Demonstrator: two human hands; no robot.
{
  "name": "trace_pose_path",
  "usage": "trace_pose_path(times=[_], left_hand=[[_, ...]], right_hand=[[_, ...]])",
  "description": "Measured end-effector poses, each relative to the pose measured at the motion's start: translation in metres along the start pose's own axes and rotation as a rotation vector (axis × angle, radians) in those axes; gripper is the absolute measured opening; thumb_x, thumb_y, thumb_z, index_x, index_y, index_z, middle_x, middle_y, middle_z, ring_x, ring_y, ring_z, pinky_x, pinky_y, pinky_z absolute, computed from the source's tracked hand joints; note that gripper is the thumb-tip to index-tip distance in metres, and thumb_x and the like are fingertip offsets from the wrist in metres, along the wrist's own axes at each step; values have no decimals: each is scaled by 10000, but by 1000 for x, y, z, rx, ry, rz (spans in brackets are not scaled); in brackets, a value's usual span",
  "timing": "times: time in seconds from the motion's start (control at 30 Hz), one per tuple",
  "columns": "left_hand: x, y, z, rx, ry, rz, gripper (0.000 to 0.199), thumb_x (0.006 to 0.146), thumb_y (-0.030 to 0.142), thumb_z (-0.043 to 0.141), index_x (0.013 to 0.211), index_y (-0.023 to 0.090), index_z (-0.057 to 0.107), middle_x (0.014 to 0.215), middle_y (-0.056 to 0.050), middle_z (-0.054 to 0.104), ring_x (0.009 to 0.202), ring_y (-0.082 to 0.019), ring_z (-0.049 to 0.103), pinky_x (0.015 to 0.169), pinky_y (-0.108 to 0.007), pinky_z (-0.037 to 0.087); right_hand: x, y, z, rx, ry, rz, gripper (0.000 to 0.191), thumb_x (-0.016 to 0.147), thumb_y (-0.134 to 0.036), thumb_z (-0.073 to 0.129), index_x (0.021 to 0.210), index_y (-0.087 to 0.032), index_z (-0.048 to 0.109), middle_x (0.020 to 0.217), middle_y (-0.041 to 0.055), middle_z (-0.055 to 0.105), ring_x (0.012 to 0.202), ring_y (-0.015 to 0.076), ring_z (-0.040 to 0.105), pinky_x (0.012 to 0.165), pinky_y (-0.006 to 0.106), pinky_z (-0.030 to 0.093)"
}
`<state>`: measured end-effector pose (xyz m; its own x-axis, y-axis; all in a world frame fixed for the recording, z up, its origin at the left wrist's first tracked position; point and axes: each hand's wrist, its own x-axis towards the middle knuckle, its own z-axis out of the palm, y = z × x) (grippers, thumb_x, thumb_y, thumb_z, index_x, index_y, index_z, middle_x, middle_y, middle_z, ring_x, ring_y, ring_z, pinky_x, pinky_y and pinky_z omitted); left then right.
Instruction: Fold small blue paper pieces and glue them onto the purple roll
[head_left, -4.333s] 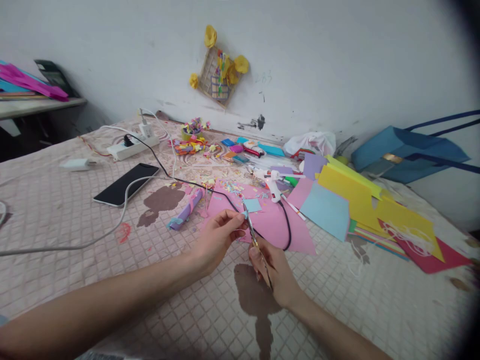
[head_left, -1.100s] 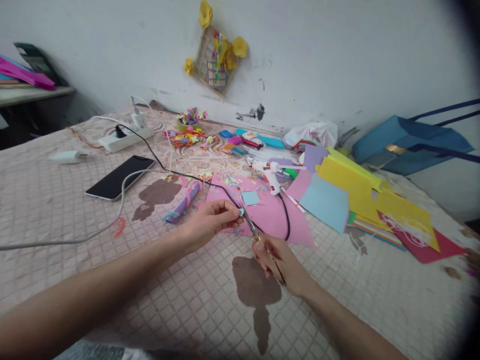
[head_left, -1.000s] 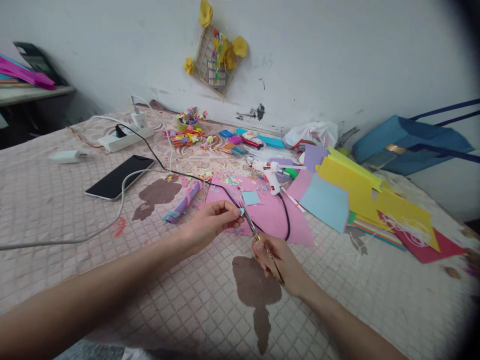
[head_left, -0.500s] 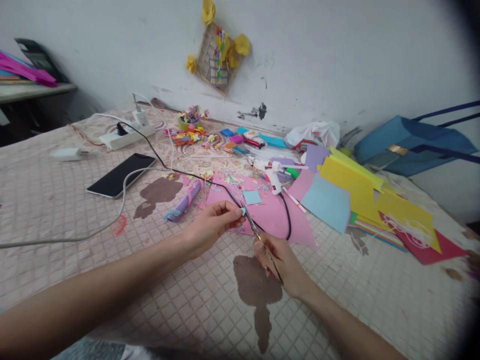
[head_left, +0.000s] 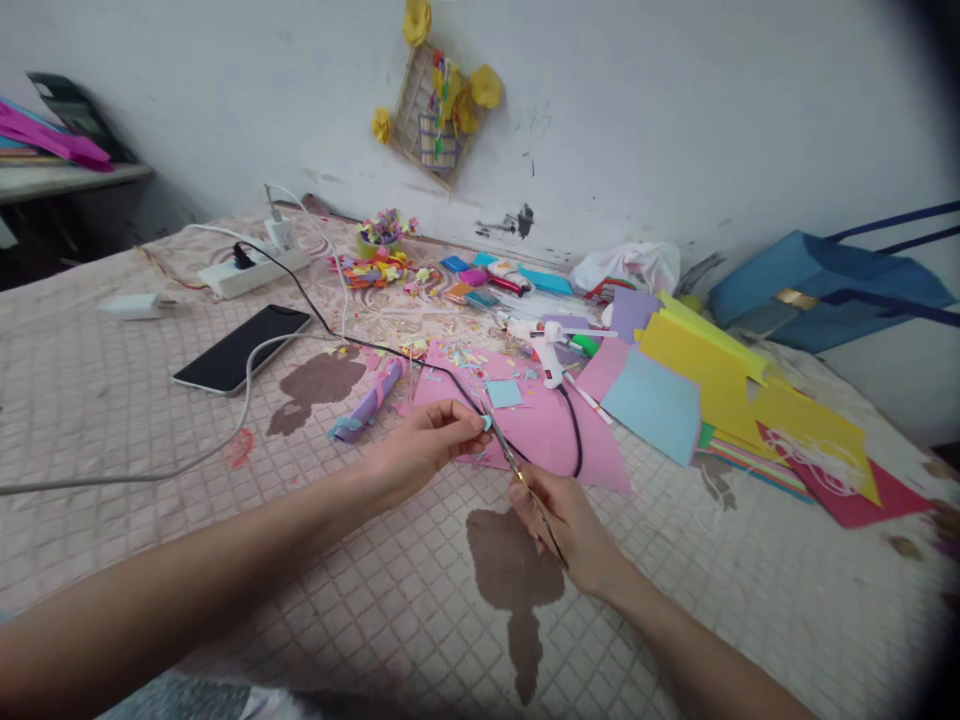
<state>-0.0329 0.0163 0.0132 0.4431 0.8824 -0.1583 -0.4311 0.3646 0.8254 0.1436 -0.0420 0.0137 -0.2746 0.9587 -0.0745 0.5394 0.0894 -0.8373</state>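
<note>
My left hand (head_left: pixel 442 437) pinches a small light blue paper piece (head_left: pixel 487 423) between thumb and fingertips. A pair of scissors (head_left: pixel 513 462) is held in my right hand (head_left: pixel 564 520), its blades reaching up beside the blue piece. Both hands are above the near edge of a pink sheet (head_left: pixel 592 450) strewn with paper scraps. Beyond the fingertips a light blue square (head_left: pixel 505 394) lies on that sheet. To the left of the sheet is a rolled purple paper (head_left: pixel 369 405).
A white glue gun (head_left: pixel 551 362) with a black cable stands on the pink sheet. Left are a phone (head_left: pixel 241 350) and a power strip (head_left: pixel 251 277). Yellow sheets (head_left: pixel 686 375) and a blue bag (head_left: pixel 810 285) are on the right. Paper flowers fill a small green bowl (head_left: pixel 375 245) at the back.
</note>
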Motion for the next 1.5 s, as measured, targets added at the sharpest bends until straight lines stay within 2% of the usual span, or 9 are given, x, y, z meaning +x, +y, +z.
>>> trace_pose_path(times=[0.37, 0.73, 1.0, 1.2, 1.5], left_hand=[[6, 8, -12, 103, -86, -65, 130, 699, 206, 710, 675, 118, 616, 709, -34, 644, 675, -107, 592, 698, -254, 444], [9, 17, -17, 204, -120, -106, 188, 651, 218, 751, 660, 111, 597, 663, -24, 658, 635, -97, 610, 681, -238, 465], [10, 15, -18, 157, -144, -102, 161, 685, 187, 727, 675, 106, 588, 678, -18, 655, 660, -90, 609, 686, -223, 452], [8, 7, -15, 128, -109, -73, 165, 712, 222, 708, 700, 111, 586, 705, -21, 639, 677, -94, 587, 702, -245, 439], [2, 3, -5, 56, -30, -29, 159, 708, 203, 704, 701, 111, 575, 703, -15, 613, 692, -110, 579, 695, -251, 424]], right_hand=[[0, 0, -7, -66, -57, -3, 466, 861, -597, 338, 610, -207, 381, 474, -42, 395, 430, 103, 385, 417, 225, 268], [0, 0, -13, -98, -111, -12, 478, 863, -598, 349, 593, -205, 384, 463, -38, 413, 428, 102, 396, 425, 225, 273], [-2, 7, -13, 135, -244, 18, 474, 872, -607, 310, 692, -184, 427, 538, -51, 390, 463, 86, 376, 446, 217, 285], [-1, 10, -9, 46, -166, -23, 462, 869, -593, 342, 677, -182, 426, 570, -39, 402, 491, 89, 376, 453, 220, 293], [1, 8, -4, 40, -102, 1, 470, 865, -602, 331, 637, -194, 381, 532, -47, 380, 476, 90, 362, 442, 223, 282]])
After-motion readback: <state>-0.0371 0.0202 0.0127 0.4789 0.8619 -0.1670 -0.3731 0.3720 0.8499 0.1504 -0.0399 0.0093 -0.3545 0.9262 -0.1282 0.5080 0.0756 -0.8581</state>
